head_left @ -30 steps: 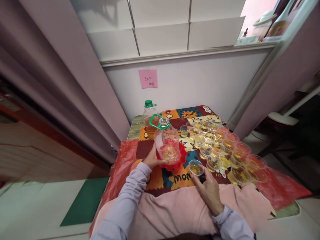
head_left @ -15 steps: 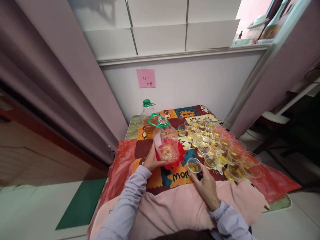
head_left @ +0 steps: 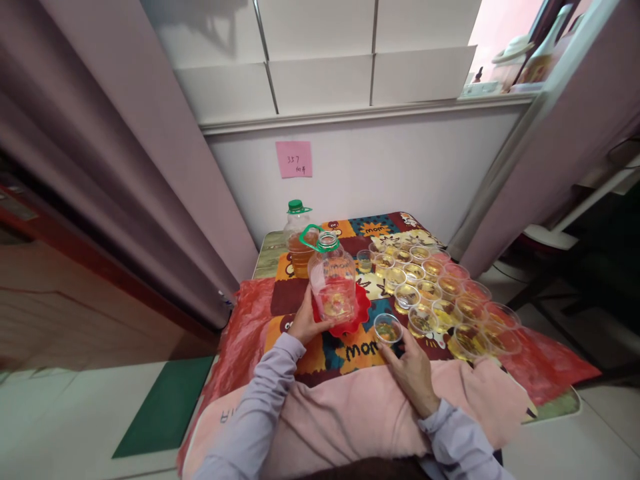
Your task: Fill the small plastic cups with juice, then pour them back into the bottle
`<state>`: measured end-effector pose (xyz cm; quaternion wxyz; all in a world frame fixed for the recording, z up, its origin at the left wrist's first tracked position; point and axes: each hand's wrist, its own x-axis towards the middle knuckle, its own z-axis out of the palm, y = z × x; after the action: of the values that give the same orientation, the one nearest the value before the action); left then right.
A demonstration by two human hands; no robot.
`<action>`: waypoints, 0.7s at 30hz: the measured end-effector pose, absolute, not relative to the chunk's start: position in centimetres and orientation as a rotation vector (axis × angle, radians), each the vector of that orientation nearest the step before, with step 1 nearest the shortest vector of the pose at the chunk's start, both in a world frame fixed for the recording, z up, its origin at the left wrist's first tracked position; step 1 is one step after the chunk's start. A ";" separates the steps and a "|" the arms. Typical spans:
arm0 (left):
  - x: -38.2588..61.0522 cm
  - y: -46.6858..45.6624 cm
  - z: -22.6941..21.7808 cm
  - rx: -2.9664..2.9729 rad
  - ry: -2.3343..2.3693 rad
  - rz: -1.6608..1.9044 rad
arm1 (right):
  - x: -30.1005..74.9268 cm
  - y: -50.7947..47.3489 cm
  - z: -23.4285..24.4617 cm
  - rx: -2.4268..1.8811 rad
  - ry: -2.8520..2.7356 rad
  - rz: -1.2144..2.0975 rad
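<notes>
My left hand (head_left: pixel 306 323) is wrapped around the lower left side of a clear plastic jug (head_left: pixel 334 277) with a green ring handle and an uncapped mouth. The jug looks nearly empty and stands upright over a red scalloped dish (head_left: pixel 361 312); whether its base touches the dish I cannot tell. In my right hand (head_left: pixel 411 370) a clear plastic cup (head_left: pixel 388 330) is gripped between thumb and fingers, with a little liquid visible in it. To the right of it stand several clear cups (head_left: pixel 421 321) holding yellowish liquid, grouped closely together.
Behind the held jug stands a second jug (head_left: pixel 299 240) with a green cap and amber liquid. A patterned mat (head_left: pixel 300 360) covers the table, with red plastic sheeting (head_left: pixel 237 333) at its sides. A pink cloth (head_left: pixel 345 413) lies along the near edge.
The held jug has come slightly more upright. Both hands keep their holds, and the cup has barely moved; the camera view has shifted a little.
</notes>
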<state>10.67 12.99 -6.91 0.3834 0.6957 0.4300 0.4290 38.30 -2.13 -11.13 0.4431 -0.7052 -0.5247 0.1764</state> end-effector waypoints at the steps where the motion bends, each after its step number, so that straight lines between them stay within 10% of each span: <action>1: 10.6 12.8 -6.8 1.769 1.120 1.080 | 38.3 -2.2 -11.1 -1.738 -1.300 0.438; 21: 10.6 -2.5 2.9 1.986 1.374 1.334 | 37.1 -7.5 -0.6 -1.247 -1.585 0.285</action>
<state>10.62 -2.53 2.89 0.1900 0.7068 0.4889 0.4747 37.08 -7.45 -0.62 0.5248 -0.5213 -0.6623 0.1191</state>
